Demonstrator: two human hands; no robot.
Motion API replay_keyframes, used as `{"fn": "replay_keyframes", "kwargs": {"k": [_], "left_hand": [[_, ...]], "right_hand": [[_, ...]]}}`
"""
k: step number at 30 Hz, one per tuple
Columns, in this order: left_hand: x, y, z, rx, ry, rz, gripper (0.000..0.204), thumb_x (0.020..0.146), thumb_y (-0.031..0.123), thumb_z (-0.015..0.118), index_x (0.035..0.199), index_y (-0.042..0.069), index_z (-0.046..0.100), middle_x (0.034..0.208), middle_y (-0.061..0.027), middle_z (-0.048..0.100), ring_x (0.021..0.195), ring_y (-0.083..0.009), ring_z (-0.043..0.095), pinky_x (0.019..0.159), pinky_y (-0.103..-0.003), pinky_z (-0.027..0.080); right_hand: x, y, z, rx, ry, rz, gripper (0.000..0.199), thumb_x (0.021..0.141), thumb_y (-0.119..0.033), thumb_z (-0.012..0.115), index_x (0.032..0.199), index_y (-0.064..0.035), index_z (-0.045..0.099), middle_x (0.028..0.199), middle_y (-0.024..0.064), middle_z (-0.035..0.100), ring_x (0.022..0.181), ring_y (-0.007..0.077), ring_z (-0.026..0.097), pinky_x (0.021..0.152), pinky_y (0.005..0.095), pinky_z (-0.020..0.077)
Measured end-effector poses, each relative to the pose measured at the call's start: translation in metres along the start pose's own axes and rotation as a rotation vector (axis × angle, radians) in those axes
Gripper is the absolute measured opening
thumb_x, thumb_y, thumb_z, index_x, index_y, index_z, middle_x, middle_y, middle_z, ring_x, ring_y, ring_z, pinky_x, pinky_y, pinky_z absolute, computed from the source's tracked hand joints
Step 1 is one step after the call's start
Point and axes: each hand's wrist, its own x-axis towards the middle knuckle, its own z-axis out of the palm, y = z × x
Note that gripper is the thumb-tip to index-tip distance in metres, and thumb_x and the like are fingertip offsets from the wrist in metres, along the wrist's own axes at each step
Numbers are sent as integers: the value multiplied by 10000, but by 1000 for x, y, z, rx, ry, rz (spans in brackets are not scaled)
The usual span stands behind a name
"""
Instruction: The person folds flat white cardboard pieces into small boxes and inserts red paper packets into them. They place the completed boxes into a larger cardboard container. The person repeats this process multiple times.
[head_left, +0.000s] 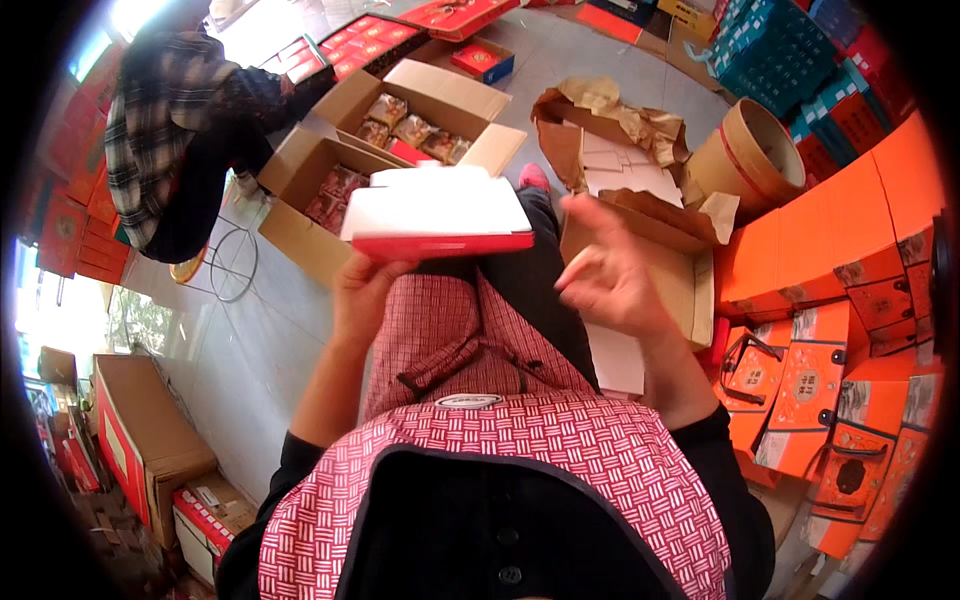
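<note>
My left hand (362, 290) holds a flat red box with a white inside (437, 212) by its near left corner, level over my lap. My right hand (606, 272) hovers to the right of the box, fingers loosely spread, holding nothing. Below both hands are my red-checked apron and dark trousers. Beyond the box, on the floor, stands an open cardboard carton (420, 125) filled with wrapped packets.
Another person in a plaid shirt (165, 130) crouches at far left. A cardboard carton with white sheets (655, 270) sits at right, with orange gift boxes (850, 260) stacked beside it. A round cardboard drum (750, 150) lies far right. More cartons (140, 440) stand at lower left.
</note>
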Motion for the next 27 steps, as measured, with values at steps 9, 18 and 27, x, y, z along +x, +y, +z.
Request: {"fn": "replay_keyframes", "kwargs": {"k": [9, 18, 27], "left_hand": [[-51, 33, 22, 888, 130, 414, 737, 626, 128, 852, 1265, 46, 494, 1183, -141, 589, 1045, -267, 585, 875, -349, 478], [-34, 66, 33, -215, -279, -53, 944, 759, -120, 674, 1481, 95, 105, 1206, -184, 581, 1120, -236, 572, 939, -357, 457], [-12, 42, 10, 322, -256, -334, 656, 735, -62, 715, 1296, 25, 388, 1162, -108, 554, 1088, -178, 548, 934, -317, 449]], "right_hand": [[-25, 35, 74, 106, 174, 401, 182, 912, -79, 602, 1072, -9, 652, 881, 39, 675, 754, 84, 617, 673, 227, 511], [44, -6, -7, 11, -82, 181, 367, 888, -253, 642, 1158, -5, 608, 996, 76, 675, 743, 69, 607, 580, 189, 466], [146, 65, 31, -398, -685, 615, 367, 903, -337, 616, 905, 22, 692, 742, 6, 625, 715, 76, 543, 653, 252, 460]]}}
